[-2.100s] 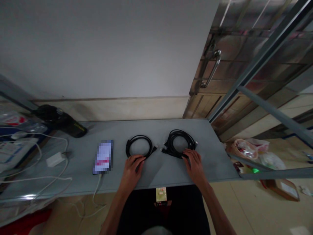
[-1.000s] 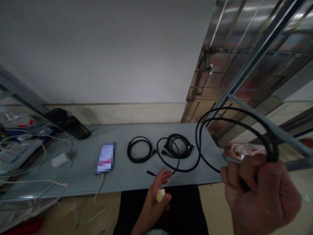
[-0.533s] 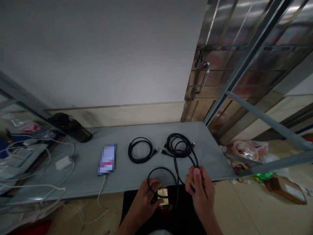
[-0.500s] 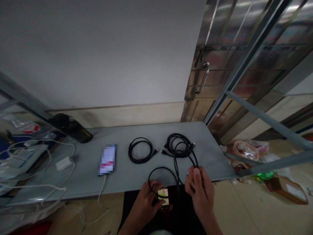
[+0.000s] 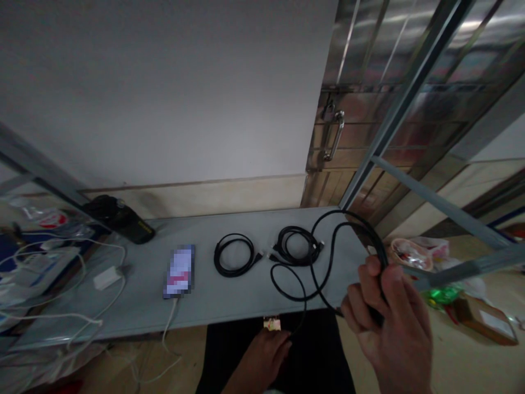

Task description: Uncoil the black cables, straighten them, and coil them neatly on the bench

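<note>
Right grip [image 5: 389,323] closed on black cable [image 5: 379,246]; bunched strands arch up and leftward from it, slack loops left over bench [image 5: 241,301]. Left grip [image 5: 266,353] nearer cable's tail; hold there cannot be told.

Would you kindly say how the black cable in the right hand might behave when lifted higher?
The black cable is probably floppy, trailing in loose loops from the right hand, yet perhaps springy, given its rounded arcs. It may snag the coil it overlaps in view.
</note>
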The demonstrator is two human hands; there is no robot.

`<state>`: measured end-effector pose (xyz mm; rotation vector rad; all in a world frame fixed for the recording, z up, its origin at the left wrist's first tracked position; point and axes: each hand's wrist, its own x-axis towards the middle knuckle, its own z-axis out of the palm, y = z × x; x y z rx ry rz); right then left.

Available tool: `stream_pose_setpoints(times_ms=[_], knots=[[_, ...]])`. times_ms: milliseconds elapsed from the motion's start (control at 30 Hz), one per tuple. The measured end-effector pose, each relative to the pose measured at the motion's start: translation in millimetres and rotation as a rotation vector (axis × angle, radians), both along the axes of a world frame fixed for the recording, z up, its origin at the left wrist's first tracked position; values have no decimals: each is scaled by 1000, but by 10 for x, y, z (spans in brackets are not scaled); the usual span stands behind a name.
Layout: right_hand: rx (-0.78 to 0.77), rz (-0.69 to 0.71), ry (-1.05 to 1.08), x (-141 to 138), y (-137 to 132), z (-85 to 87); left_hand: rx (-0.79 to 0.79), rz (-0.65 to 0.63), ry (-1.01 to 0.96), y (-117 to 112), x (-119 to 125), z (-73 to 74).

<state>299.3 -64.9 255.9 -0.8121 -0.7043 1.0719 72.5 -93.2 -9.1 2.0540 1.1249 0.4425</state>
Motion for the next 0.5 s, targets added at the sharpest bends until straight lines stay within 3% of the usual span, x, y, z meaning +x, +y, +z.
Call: stream_pose_setpoints(times_ms=[133, 200, 267, 367, 500], knots=[[-13, -20, -87, 188, 110, -190, -145, 41, -109, 38, -216, 649], [-80, 3, -142, 300, 146, -412, -35, 169, -162, 86, -432, 941], [-157, 6, -213, 428, 157, -674, 97, 327, -221, 160, -717, 1141], [-232, -55, -346, 650, 146, -1058, 162, 580, -294, 290, -1191, 1272], [-324, -146, -483, 983, 100, -1406, 266, 913, -424, 427, -1663, 1289]])
